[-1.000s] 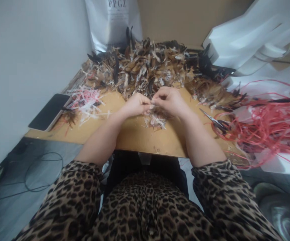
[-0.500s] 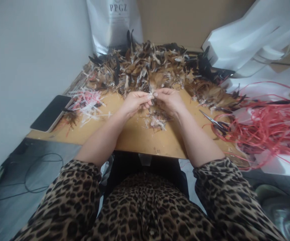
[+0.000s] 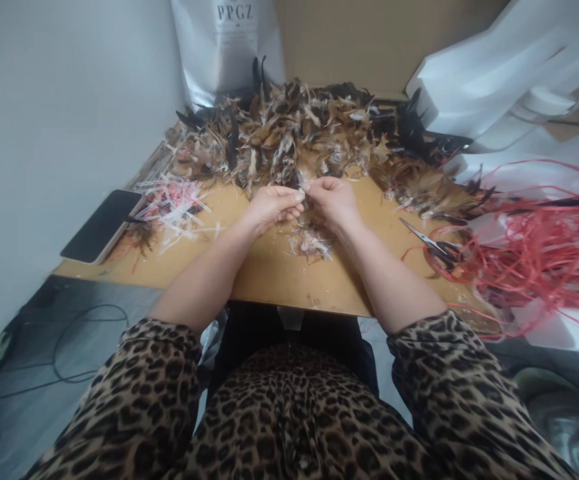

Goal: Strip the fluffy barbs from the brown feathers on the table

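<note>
My left hand and my right hand meet fingertip to fingertip at the near edge of a big heap of brown, black and white feathers on a wooden table. Both hands are pinched closed on a small feather bit between them, too small to make out clearly. A small tuft of pale feather scraps lies on the table just below my hands. Leopard-print sleeves cover my upper arms.
Scissors lie right of my right arm, beside a tangle of red strings. Pink and white strips and a dark phone lie at the left. A silver bag stands behind; white sheets at right.
Both hands have moved away from me, from above the small tuft up to the edge of the feather heap, staying pinched together.
</note>
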Demonstrator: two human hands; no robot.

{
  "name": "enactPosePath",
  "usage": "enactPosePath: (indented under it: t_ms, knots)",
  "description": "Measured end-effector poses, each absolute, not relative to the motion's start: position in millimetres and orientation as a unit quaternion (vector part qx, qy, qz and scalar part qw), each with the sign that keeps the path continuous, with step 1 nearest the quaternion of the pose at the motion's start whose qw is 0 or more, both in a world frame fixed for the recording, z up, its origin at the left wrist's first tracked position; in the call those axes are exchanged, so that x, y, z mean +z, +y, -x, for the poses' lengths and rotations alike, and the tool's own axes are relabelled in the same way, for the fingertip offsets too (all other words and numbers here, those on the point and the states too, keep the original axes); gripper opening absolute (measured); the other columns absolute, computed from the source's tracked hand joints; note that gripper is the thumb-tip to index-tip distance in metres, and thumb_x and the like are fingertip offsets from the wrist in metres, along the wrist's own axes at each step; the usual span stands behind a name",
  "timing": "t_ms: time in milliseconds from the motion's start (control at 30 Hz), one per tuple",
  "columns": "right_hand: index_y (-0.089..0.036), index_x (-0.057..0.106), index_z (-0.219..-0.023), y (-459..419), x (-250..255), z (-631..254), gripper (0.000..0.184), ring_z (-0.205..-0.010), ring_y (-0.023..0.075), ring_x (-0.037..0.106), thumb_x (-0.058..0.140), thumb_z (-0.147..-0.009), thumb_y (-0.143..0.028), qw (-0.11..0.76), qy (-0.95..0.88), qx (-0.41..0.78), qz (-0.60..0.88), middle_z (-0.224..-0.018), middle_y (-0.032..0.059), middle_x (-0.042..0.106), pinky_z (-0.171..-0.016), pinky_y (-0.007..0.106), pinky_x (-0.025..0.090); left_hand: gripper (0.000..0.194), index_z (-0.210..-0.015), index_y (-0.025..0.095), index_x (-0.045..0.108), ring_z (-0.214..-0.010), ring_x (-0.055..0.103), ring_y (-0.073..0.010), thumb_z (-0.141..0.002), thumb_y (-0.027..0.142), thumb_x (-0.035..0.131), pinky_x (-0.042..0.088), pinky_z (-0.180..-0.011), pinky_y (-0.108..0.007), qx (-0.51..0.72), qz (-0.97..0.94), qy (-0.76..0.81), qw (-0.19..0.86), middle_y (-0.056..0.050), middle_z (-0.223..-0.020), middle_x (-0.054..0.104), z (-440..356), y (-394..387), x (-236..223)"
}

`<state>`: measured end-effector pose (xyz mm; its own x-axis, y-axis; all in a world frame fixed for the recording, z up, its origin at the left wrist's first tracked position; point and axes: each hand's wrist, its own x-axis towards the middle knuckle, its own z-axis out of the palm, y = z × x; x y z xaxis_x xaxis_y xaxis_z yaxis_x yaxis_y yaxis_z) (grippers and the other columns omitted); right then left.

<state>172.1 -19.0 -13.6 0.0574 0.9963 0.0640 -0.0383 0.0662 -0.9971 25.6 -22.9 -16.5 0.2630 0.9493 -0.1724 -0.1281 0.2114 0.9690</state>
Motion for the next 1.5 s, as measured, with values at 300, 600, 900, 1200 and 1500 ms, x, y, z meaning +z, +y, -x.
enactPosePath:
  t_ms: [300, 600, 900, 1200, 1500]
  knots:
    - [-0.017, 0.050, -0.060, -18, -3, -178, 0.036, -0.040, 0.0024, 0.026, 0.082, -0.060, -0.033, 0.558, -0.389, 0.569, 0.462, -0.042, -0.0101, 0.036, -0.040, 0.019, 0.022, 0.014, -0.068, 0.010, 0.067, -0.042, 0.054, -0.0063, -0.073, 0.022, 0.073, 0.042, -0.042, -0.017, 0.357, -0.594, 0.462, 0.554, -0.003, -0.052, 0.063, -18, -24, -4]
    - [-0.017, 0.055, -0.062, -17, -15, -172, 0.027, -0.044, 0.0039, 0.034, 0.077, -0.066, -0.032, 0.576, -0.432, 0.492, 0.489, -0.049, -0.0064, 0.047, -0.044, 0.019, 0.025, 0.021, -0.073, 0.015, 0.072, -0.066, 0.063, -0.0098, -0.069, 0.035, 0.077, 0.049, -0.058, -0.021, 0.467, -0.661, 0.352, 0.470, -0.005, -0.078, 0.069, -21, -26, -9]
    - [-0.016, 0.052, -0.058, -19, -14, -171, 0.024, -0.039, 0.0020, 0.022, 0.075, -0.062, -0.020, 0.477, -0.367, 0.675, 0.427, -0.041, -0.0095, 0.035, -0.039, 0.017, 0.018, 0.025, -0.080, 0.014, 0.073, -0.053, 0.059, -0.0073, -0.074, 0.038, 0.073, 0.045, -0.048, -0.019, 0.474, -0.621, 0.360, 0.511, -0.004, -0.070, 0.070, -21, -25, -10]
    - [-0.016, 0.045, -0.054, -18, -14, -176, 0.034, -0.038, 0.0008, 0.017, 0.078, -0.064, -0.018, 0.423, -0.367, 0.709, 0.428, -0.039, -0.0113, 0.029, -0.036, 0.016, 0.016, 0.018, -0.084, 0.009, 0.069, -0.055, 0.062, -0.0075, -0.076, 0.025, 0.071, 0.051, -0.055, -0.019, 0.454, -0.594, 0.375, 0.548, -0.005, -0.068, 0.069, -23, -25, -7]
    - [-0.016, 0.048, -0.062, -15, -12, -180, 0.028, -0.039, 0.0011, 0.015, 0.077, -0.064, -0.017, 0.439, -0.324, 0.736, 0.401, -0.042, -0.0121, 0.029, -0.036, 0.015, 0.014, 0.044, -0.109, 0.016, 0.065, -0.074, 0.069, -0.0119, -0.067, 0.023, 0.076, 0.054, -0.064, -0.022, 0.502, -0.582, 0.368, 0.522, -0.009, -0.101, 0.071, -23, -24, -6]
